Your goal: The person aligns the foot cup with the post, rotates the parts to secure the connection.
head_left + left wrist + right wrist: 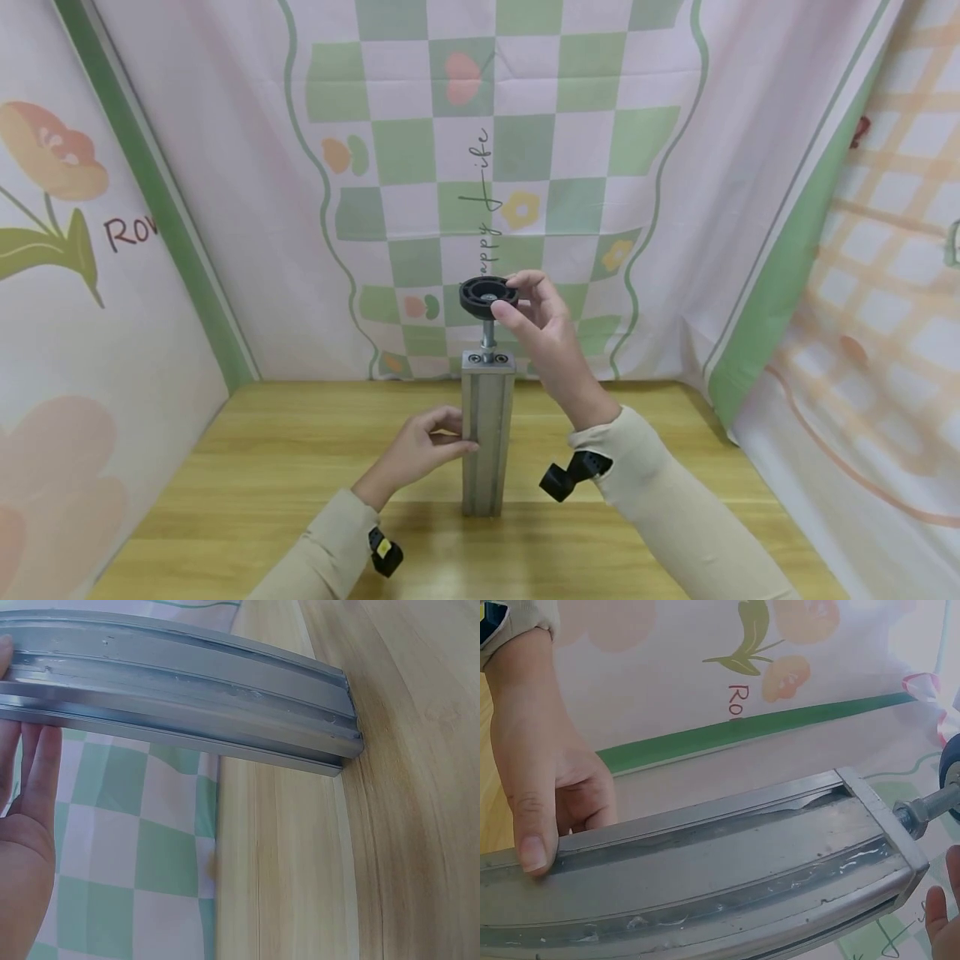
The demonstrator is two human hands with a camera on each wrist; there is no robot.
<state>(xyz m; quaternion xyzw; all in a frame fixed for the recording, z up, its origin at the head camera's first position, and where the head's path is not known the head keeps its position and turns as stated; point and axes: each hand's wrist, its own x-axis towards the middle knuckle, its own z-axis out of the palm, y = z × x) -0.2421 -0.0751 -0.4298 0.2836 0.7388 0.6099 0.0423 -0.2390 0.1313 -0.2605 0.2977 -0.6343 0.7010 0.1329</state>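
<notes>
A silver aluminium profile [486,442] stands upright on the table, its grooved sides also filling much of the left wrist view. My left hand [420,450] grips it from the left, thumb on the front face and fingers behind. From the profile's top end plate [474,360] rises a metal threaded rod [488,335] with a nut [909,817]. On the rod sits a black round levelling foot [474,310], hollow side up. My right hand [551,342] pinches its rim from the right between thumb and fingers. In the right wrist view, only part of the foot shows.
The wooden table [300,467] spreads around the profile. Behind it hangs a green-and-white checkered curtain [405,150]. Printed cloth walls [60,333] stand left and right. Each wrist wears a black camera mount [558,482].
</notes>
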